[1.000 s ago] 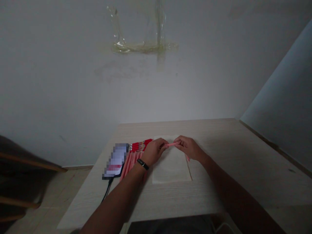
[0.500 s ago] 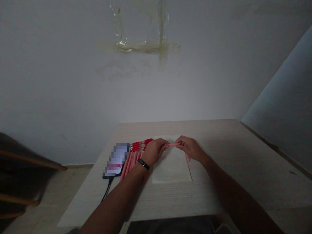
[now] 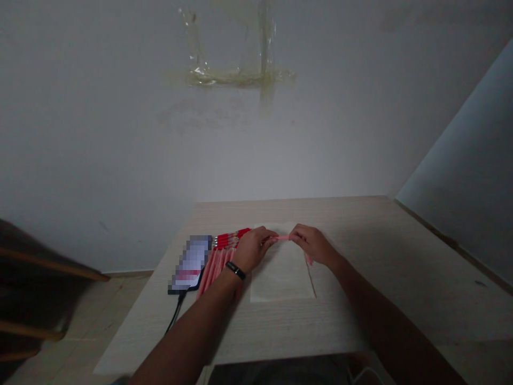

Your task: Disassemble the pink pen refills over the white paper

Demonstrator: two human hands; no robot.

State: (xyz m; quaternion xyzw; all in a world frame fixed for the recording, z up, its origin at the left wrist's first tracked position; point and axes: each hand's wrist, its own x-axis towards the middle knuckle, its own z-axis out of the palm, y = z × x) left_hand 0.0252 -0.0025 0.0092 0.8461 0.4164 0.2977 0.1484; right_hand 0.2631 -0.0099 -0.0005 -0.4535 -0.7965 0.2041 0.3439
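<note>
A thin pink stick (image 3: 283, 237) stretches level between my two hands, over a pale sheet (image 3: 282, 283) lying on the table. My left hand (image 3: 256, 246) has its fingertips pinched on the stick's left end, and a dark band circles that wrist. Curled fingers of my right hand (image 3: 310, 241) close on the other end, hiding it. Left of my left hand lie several red pens (image 3: 226, 239) with silvery tips. Just below them, several long pink sticks (image 3: 212, 270) lie side by side, partly covered by my left forearm. Another pink bit (image 3: 308, 260) shows under my right wrist.
A phone (image 3: 190, 264) lies at the table's left side, its screen blurred, with a black cable (image 3: 175, 314) running off its lower end. Behind the wooden-topped table (image 3: 348, 211) rises a grey wall with clear tape (image 3: 228, 80). Wooden bars (image 3: 48, 262) stand at far left.
My right fingers have curled further and shifted slightly left along the pink stick, so less of it shows between the hands. My left hand holds nearly still.
</note>
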